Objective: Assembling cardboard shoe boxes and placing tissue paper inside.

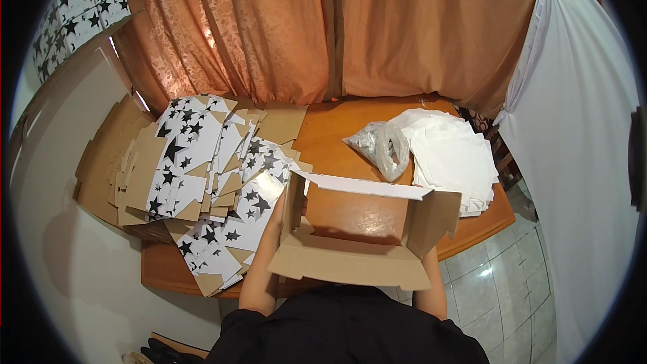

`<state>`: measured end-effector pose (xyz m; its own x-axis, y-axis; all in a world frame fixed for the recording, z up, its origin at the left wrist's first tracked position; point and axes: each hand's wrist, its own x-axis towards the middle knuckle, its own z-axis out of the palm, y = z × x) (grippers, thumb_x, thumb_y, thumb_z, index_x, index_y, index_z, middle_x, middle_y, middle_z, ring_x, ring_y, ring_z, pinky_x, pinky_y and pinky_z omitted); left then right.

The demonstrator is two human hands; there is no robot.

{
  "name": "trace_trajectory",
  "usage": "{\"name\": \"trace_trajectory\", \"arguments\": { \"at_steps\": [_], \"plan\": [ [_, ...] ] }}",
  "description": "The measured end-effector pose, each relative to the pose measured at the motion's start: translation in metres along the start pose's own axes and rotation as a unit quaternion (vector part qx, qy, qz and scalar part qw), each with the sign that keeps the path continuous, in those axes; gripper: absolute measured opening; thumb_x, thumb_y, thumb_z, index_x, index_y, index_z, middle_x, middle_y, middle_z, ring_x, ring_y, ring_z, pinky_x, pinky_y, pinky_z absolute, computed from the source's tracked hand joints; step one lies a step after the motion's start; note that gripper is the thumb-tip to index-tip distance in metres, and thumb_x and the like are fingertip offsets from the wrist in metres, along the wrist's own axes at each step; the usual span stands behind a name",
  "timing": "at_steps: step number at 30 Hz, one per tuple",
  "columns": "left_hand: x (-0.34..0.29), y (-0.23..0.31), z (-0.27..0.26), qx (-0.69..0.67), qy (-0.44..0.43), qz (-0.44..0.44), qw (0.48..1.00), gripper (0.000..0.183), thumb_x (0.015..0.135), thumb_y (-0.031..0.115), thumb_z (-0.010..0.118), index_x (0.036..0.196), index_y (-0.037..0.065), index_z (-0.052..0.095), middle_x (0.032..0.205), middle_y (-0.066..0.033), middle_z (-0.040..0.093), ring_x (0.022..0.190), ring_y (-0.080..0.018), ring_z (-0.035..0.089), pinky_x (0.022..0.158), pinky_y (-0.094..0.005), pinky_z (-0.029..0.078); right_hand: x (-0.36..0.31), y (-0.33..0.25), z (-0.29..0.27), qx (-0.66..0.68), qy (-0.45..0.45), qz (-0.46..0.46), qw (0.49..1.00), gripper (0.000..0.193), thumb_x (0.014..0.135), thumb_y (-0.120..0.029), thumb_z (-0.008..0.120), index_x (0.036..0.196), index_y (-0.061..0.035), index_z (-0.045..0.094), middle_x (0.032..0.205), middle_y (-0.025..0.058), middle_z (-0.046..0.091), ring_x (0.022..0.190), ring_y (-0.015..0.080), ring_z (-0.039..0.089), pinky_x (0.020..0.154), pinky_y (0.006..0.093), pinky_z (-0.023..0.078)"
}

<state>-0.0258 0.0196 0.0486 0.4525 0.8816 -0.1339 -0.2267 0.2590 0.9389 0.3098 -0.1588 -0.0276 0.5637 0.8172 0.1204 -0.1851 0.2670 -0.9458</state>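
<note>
Between my two hands is a brown cardboard box (350,263), partly folded, its walls standing and its flaps spread outward. The wooden table shows through its bottomless middle. My left hand (280,205) grips the left wall, with a little of the fingertips showing at the inner edge. On the opposite side my right hand (430,259) holds the right wall from outside, its fingers mostly hidden behind the cardboard. The box's far edge has a white outer face.
Flat box blanks (182,155) printed with black stars pile up on the left of the wooden table (323,131). A clear plastic bag (381,148) with small contents lies beyond the box, beside a stack of white sheets (451,155). Orange curtains (269,27) hang behind.
</note>
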Motion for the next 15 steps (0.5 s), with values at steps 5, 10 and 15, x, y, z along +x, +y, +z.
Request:
{"name": "trace_trajectory", "arguments": {
  "at_steps": [5,10,15],
  "plan": [
    [0.039,-0.022,-0.03,-0.14,-0.052,-0.03,0.988,0.046,0.09,0.05,0.042,0.092,0.006,0.055,0.071,-0.0108,0.057,0.054,-0.0203,0.054,0.049,-0.0308,0.045,0.018,0.0,0.021,-0.027,-0.008,-0.011,1.0,0.043,0.094,-0.033,0.041,0.126,-0.0045,0.043,0.115,0.0111,0.054,0.111,0.0265,0.051,0.091,0.0365,0.041],
    [0.048,-0.012,-0.016,-0.052,-0.007,-0.02,0.998,0.044,0.091,0.047,0.041,0.093,0.005,0.057,0.074,-0.0113,0.058,0.058,-0.021,0.056,0.053,-0.031,0.048,0.019,0.005,0.021,-0.05,-0.001,-0.022,0.999,0.043,0.094,-0.033,0.04,0.126,-0.0043,0.044,0.115,0.0112,0.054,0.111,0.0263,0.051,0.091,0.0367,0.04],
    [0.056,-0.031,-0.024,-0.08,0.045,-0.016,0.996,0.036,0.092,0.039,0.043,0.097,0.007,0.059,0.076,-0.0105,0.06,0.064,-0.02,0.059,0.058,-0.0266,0.047,0.046,-0.002,0.016,-0.072,0.005,-0.013,0.997,0.044,0.094,-0.034,0.039,0.126,-0.004,0.044,0.114,0.0114,0.054,0.11,0.0261,0.051,0.091,0.0369,0.04]
  ]
}}
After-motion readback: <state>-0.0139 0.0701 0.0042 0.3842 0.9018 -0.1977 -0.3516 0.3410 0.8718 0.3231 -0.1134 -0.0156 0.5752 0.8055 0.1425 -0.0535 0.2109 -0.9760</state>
